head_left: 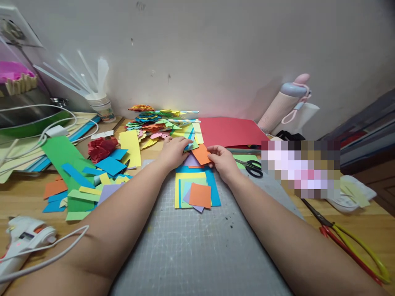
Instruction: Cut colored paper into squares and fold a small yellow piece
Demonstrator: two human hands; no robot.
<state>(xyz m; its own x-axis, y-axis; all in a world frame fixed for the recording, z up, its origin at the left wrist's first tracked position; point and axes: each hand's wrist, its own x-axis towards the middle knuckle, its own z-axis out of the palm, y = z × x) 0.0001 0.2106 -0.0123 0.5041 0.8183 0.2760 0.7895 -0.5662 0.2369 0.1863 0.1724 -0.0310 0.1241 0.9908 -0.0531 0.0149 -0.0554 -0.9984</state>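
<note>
My right hand (pixel 226 164) pinches a small orange paper square (pixel 201 155) by its right edge, above the far end of the cutting mat (pixel 173 250). Just left of it, my left hand (pixel 175 153) has its fingers closed on a green paper piece (pixel 194 144), which is partly hidden. A purple paper (pixel 191 161) shows between the two hands. Nearer to me on the mat lies a layered stack of blue, yellow, green and purple squares, topped by another orange square (pixel 200 195).
Black-handled scissors (pixel 253 167) lie right of my right hand, near red card (pixel 230 131). Coloured scraps (pixel 112 164) spread at left, with a glue gun (pixel 27 234) in front. Paper flowers (pixel 151 119) lie at the back. Red-and-yellow-handled scissors (pixel 348 238) lie right.
</note>
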